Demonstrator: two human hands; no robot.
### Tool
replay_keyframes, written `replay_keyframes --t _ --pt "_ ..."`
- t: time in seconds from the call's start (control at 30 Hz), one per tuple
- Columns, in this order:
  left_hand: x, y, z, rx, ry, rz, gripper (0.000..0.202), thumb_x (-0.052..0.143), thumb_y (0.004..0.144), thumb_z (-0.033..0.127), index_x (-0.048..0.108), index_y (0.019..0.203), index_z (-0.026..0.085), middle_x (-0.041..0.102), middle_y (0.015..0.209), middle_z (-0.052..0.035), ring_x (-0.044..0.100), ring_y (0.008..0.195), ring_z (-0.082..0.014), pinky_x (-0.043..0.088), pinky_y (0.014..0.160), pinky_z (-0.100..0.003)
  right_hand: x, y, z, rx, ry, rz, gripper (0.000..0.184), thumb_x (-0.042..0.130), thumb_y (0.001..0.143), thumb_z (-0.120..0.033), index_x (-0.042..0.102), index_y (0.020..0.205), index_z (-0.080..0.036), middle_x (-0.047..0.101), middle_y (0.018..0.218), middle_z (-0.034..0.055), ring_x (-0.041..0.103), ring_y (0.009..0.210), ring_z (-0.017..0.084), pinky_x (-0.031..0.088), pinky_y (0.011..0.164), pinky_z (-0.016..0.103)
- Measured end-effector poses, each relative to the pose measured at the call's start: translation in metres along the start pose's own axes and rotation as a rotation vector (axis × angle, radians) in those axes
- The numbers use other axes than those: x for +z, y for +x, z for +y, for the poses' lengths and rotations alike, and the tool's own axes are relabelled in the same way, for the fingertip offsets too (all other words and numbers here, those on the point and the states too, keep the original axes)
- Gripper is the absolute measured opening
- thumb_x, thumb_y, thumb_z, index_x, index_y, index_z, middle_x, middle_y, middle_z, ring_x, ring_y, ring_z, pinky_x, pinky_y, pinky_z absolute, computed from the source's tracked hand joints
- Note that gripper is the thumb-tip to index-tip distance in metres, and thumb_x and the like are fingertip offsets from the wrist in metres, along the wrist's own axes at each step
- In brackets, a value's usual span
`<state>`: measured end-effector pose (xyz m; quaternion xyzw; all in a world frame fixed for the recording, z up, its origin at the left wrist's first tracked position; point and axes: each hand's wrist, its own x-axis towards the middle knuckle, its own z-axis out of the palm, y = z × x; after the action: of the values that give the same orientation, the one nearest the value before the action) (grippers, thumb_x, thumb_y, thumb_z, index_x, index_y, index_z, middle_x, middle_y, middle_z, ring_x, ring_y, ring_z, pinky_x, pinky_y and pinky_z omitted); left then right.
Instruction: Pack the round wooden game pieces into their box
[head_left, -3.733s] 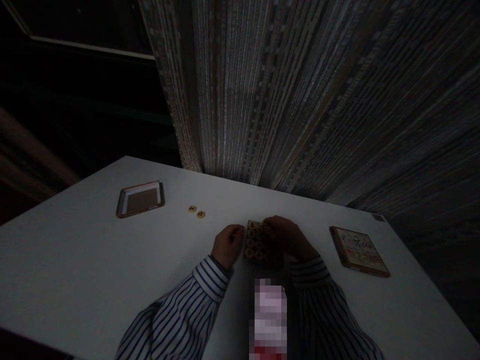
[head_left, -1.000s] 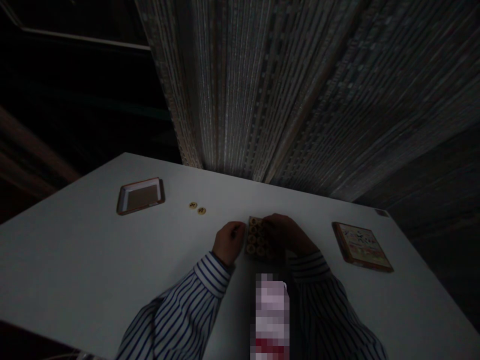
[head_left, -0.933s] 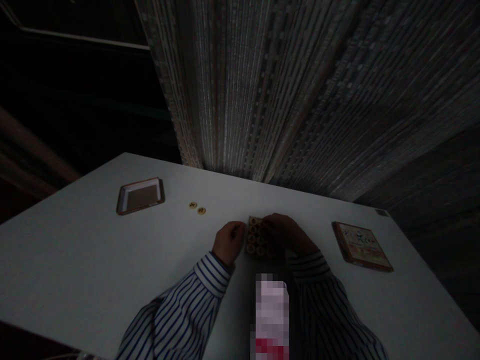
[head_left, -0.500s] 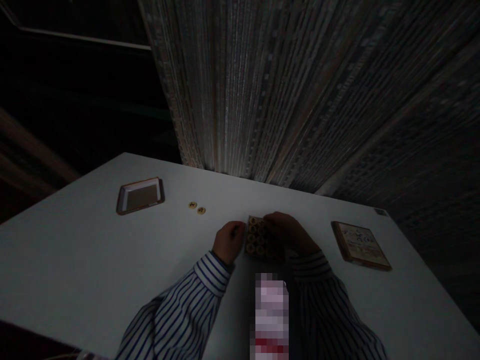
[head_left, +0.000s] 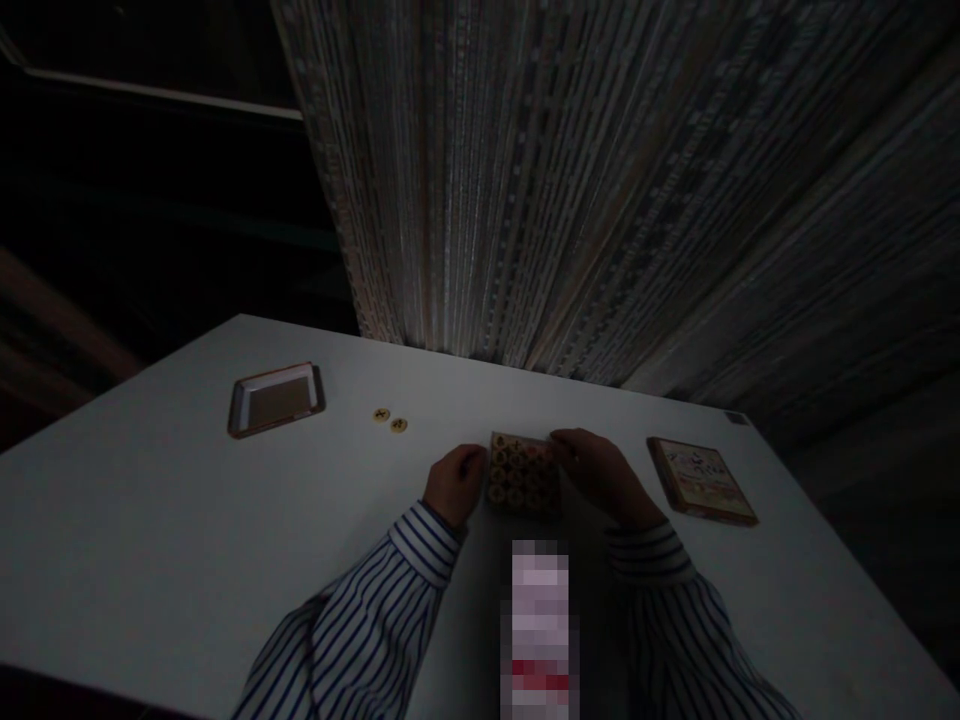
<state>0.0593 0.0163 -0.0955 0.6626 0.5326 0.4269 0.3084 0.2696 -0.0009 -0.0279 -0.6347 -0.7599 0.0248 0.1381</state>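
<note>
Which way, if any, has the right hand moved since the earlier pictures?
Yes, rightward: the right hand has uncovered round pieces it partly hid and is now nearer the flat printed box, which lies untouched.

Both arms reach forward from the bottom edge and slant in toward each other. A striped sleeve covers each: the left sleeve (head_left: 360, 625) is lit enough to show blue lines on white, while the right sleeve (head_left: 686, 630) sits in deeper shadow. Each ends in a cuff close to the wrist, and both wrists run nearly in line with their forearms. The left hand (head_left: 454, 484) is curled like a loose fist, with a dark hollow on its inner side. The right hand (head_left: 604, 475) is more stretched out, its fingers pointing forward and leftward; separate fingers are hard to tell. The hands are apart.
</note>
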Motion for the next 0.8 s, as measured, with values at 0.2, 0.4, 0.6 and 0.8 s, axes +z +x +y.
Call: replay_keyframes --t 0.2,0.4,0.6,0.8 --pt "-0.001 -0.005 0.0 0.003 0.004 -0.041 0.025 0.049 0.081 0.03 0.067 0.092 0.018 0.072 0.085 -0.0062 0.066 0.076 -0.0187 0.053 0.07 -0.031 0.009 -0.026 0.007 0.206 0.046 -0.091 0.031 0.041 0.088 -0.024 0.064 0.107 -0.016 0.069 0.103 0.011 0.065 0.093 0.022 0.047 0.078 0.03" --pt "-0.003 -0.009 0.005 0.014 -0.003 -0.074 0.025 0.048 0.082 0.028 0.067 0.095 0.018 0.073 0.088 -0.0059 0.067 0.078 -0.0186 0.054 0.072 -0.031 0.015 -0.035 0.001 0.194 0.194 -0.17 0.032 0.037 0.089 -0.026 0.067 0.098 -0.02 0.071 0.096 0.008 0.067 0.086 0.019 0.048 0.069 0.026" --pt "-0.005 -0.01 0.005 0.028 -0.014 -0.058 0.024 0.049 0.081 0.025 0.067 0.093 0.017 0.073 0.087 -0.0062 0.067 0.078 -0.0182 0.054 0.072 -0.031 0.015 -0.035 0.002 0.205 0.192 -0.17 0.034 0.036 0.089 -0.026 0.066 0.104 -0.018 0.071 0.099 0.0094 0.066 0.09 0.02 0.048 0.072 0.027" --pt "-0.011 -0.01 0.002 0.039 -0.016 -0.018 0.02 0.05 0.077 0.024 0.067 0.085 0.016 0.071 0.084 -0.0062 0.066 0.073 -0.0163 0.053 0.069 -0.029 0.01 -0.036 0.0 0.245 0.082 -0.065 0.031 0.04 0.088 -0.024 0.063 0.107 -0.015 0.069 0.103 0.0109 0.064 0.094 0.02 0.047 0.077 0.029"
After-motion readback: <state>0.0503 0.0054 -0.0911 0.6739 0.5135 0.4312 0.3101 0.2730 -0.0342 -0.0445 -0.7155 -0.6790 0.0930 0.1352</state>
